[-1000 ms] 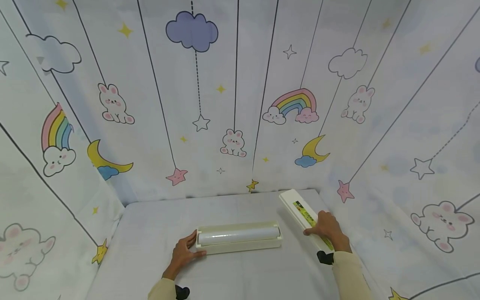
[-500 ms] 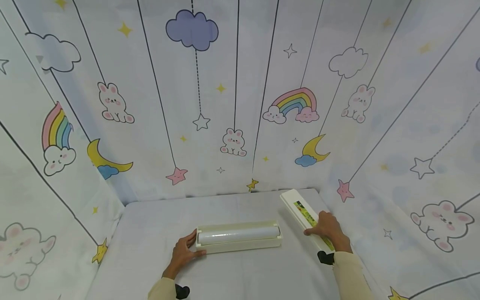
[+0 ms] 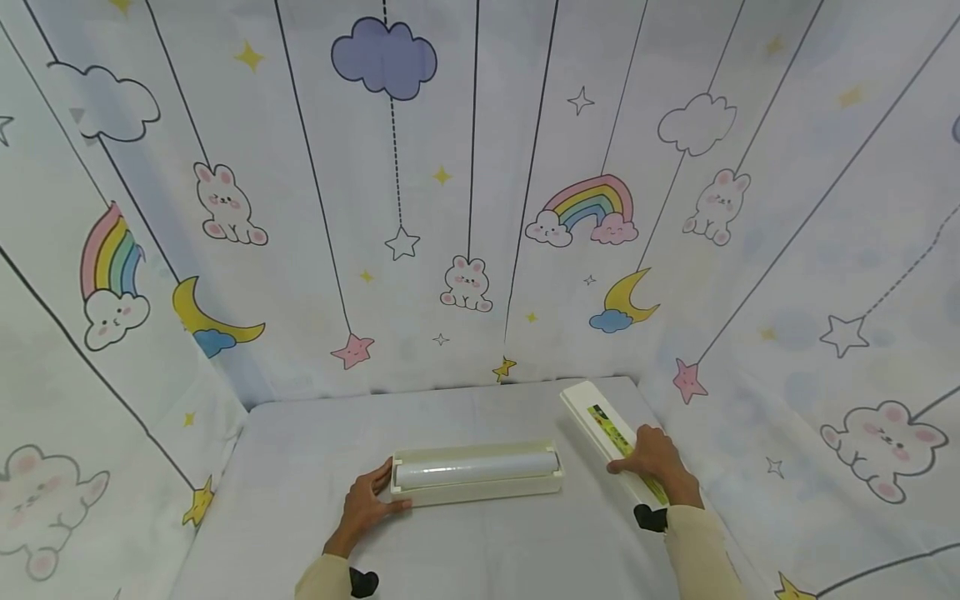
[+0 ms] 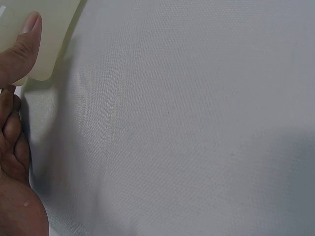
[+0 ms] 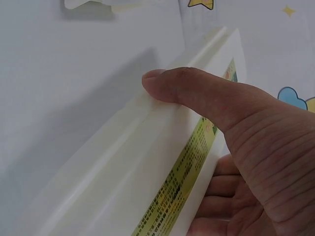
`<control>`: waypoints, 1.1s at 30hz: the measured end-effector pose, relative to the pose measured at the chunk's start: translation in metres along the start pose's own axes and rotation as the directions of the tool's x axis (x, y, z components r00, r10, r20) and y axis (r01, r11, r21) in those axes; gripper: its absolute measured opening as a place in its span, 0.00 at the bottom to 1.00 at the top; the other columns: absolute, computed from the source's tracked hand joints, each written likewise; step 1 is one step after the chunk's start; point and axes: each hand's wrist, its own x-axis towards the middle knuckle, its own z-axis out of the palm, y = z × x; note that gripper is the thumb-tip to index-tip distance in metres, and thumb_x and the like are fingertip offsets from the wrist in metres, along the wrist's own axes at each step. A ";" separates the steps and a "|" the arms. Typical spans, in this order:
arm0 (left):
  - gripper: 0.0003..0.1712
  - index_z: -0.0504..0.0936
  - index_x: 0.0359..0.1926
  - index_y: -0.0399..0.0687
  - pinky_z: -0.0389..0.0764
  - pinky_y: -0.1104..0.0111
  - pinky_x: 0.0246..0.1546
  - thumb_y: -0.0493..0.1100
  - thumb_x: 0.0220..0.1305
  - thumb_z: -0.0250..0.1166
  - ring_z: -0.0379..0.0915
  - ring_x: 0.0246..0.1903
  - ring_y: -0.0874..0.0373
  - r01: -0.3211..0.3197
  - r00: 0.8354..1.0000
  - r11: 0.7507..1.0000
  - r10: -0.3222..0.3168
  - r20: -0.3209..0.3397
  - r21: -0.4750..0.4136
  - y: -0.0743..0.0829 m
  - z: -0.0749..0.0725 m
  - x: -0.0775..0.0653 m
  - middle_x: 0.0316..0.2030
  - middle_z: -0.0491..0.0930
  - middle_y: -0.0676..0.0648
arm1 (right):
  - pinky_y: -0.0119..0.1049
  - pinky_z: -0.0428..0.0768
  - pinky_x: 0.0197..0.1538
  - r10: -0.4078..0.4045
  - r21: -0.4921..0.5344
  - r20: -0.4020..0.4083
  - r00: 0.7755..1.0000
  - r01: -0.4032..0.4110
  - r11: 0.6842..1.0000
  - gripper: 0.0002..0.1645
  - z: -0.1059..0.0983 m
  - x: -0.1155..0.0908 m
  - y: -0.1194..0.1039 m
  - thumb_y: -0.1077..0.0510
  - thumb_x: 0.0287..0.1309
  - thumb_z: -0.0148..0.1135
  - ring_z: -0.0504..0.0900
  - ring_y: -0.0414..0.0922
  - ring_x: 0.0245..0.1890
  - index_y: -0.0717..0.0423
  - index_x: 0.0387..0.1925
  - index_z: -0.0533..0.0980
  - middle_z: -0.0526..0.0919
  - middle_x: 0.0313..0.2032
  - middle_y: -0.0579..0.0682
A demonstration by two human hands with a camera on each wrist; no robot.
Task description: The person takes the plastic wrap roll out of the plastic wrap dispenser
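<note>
A long cream plastic wrap dispenser box (image 3: pixel 487 492) lies lidless on the table, a shiny roll of plastic wrap (image 3: pixel 480 470) inside it. My left hand (image 3: pixel 365 507) grips its left end, thumb on the near wall and fingers round the far side. In the left wrist view the thumb (image 4: pixel 24 49) presses on the box's cream wall (image 4: pixel 51 44). My right hand (image 3: pixel 660 460) holds the long white lid (image 3: pixel 588 400) at a slant, right of the box. The right wrist view shows the thumb over one long edge, fingers under the other, and a green printed label (image 5: pixel 182 182) between.
A white cloth covers the table (image 3: pixel 322 433). Behind and to both sides hang white curtains (image 3: pixel 405 333) printed with rabbits, stars, clouds and rainbows. The lid's far end reaches near the table's back right corner.
</note>
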 end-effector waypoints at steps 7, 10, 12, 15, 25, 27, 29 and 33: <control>0.59 0.69 0.73 0.49 0.66 0.39 0.68 0.55 0.37 0.85 0.73 0.66 0.44 0.019 1.000 1.000 -0.018 0.009 -0.014 -0.002 0.000 0.001 0.64 0.77 0.43 | 0.36 0.75 0.27 0.009 0.020 0.015 1.000 -0.009 1.000 0.45 0.002 0.000 0.002 0.41 0.36 0.83 0.77 0.47 0.26 0.68 0.44 0.71 0.78 0.29 0.55; 0.59 0.70 0.72 0.48 0.67 0.38 0.67 0.54 0.37 0.86 0.73 0.66 0.43 0.009 1.000 1.000 -0.009 0.006 -0.007 -0.003 0.000 0.000 0.64 0.77 0.42 | 0.36 0.75 0.27 0.007 0.017 0.017 1.000 -0.007 1.000 0.46 0.004 0.000 0.004 0.40 0.35 0.83 0.77 0.47 0.26 0.68 0.45 0.71 0.78 0.29 0.55; 0.59 0.70 0.72 0.46 0.68 0.37 0.66 0.53 0.37 0.86 0.73 0.65 0.42 -0.005 1.000 1.000 0.005 0.001 0.002 -0.003 0.001 0.000 0.63 0.77 0.41 | 0.35 0.74 0.27 0.007 0.018 0.014 1.000 -0.007 1.000 0.46 0.005 -0.001 0.006 0.40 0.35 0.83 0.77 0.47 0.26 0.68 0.45 0.71 0.78 0.29 0.55; 0.59 0.70 0.72 0.45 0.68 0.37 0.66 0.53 0.37 0.86 0.73 0.65 0.42 -0.016 1.000 1.000 0.016 -0.001 0.006 -0.003 0.001 0.000 0.63 0.77 0.40 | 0.36 0.74 0.27 0.004 0.023 0.007 1.000 -0.004 1.000 0.45 0.005 -0.003 0.006 0.41 0.35 0.83 0.77 0.47 0.26 0.68 0.44 0.72 0.78 0.29 0.55; 0.59 0.69 0.72 0.47 0.67 0.39 0.67 0.53 0.37 0.86 0.73 0.66 0.43 0.006 1.000 1.000 -0.006 0.006 0.004 -0.002 0.001 0.000 0.64 0.77 0.41 | 0.36 0.75 0.26 -0.012 0.016 0.003 1.000 0.012 1.000 0.44 0.007 -0.007 0.004 0.41 0.34 0.83 0.77 0.47 0.24 0.69 0.42 0.72 0.78 0.27 0.55; 0.59 0.69 0.72 0.47 0.67 0.39 0.68 0.53 0.38 0.85 0.72 0.66 0.43 0.007 1.000 1.000 -0.007 0.011 0.001 -0.002 0.001 0.000 0.64 0.77 0.42 | 0.36 0.75 0.26 -0.011 0.012 -0.001 1.000 0.011 1.000 0.44 0.007 -0.007 0.004 0.42 0.34 0.83 0.77 0.47 0.24 0.69 0.42 0.72 0.78 0.27 0.55; 0.59 0.69 0.73 0.47 0.67 0.39 0.68 0.54 0.39 0.85 0.72 0.66 0.44 0.003 1.000 1.000 -0.003 0.011 0.003 -0.001 0.001 0.000 0.64 0.77 0.42 | 0.36 0.74 0.26 -0.008 0.008 0.005 1.000 0.008 1.000 0.45 0.007 -0.008 0.002 0.41 0.35 0.83 0.77 0.47 0.24 0.70 0.43 0.72 0.78 0.27 0.55; 0.59 0.68 0.73 0.46 0.68 0.39 0.67 0.52 0.40 0.85 0.73 0.66 0.43 0.001 1.000 1.000 -0.001 0.006 0.009 0.001 0.000 0.000 0.64 0.77 0.41 | 0.37 0.75 0.27 0.002 0.005 0.019 1.000 -0.002 1.000 0.45 0.004 -0.011 -0.003 0.42 0.36 0.83 0.77 0.47 0.25 0.71 0.45 0.72 0.78 0.28 0.55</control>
